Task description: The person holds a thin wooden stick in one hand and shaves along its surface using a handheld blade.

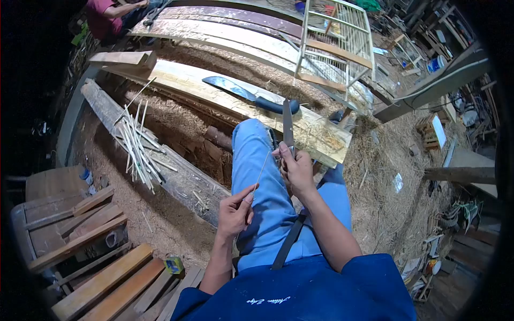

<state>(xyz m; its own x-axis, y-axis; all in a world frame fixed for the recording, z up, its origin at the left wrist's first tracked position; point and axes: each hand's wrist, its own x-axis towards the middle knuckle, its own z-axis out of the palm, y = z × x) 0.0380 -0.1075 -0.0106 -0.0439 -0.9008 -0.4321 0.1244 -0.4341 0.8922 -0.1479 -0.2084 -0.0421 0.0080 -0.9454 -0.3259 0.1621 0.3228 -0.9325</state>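
Note:
My right hand (pixel 298 170) is closed around a knife (pixel 288 125), its dark blade pointing away from me above my knees. My left hand (pixel 235 210) pinches a thin bamboo strip (pixel 263 168) over my thigh. The strip's far end reaches up to the fingers of my right hand. Just beyond the knife, a machete (pixel 230 87) with a black handle lies flat on a pale plank (pixel 182 80). Off to the left, a loose pile of slender bamboo sticks (pixel 138 144) rests across a weathered beam (pixel 184 179).
Wooden slats (pixel 104 283) and a small yellow box (pixel 173 265) are at lower left. A slatted bamboo frame (pixel 336 45) stands at the back. Shavings (pixel 385 198) cover the floor at right. Another person (pixel 107 18) sits at upper left.

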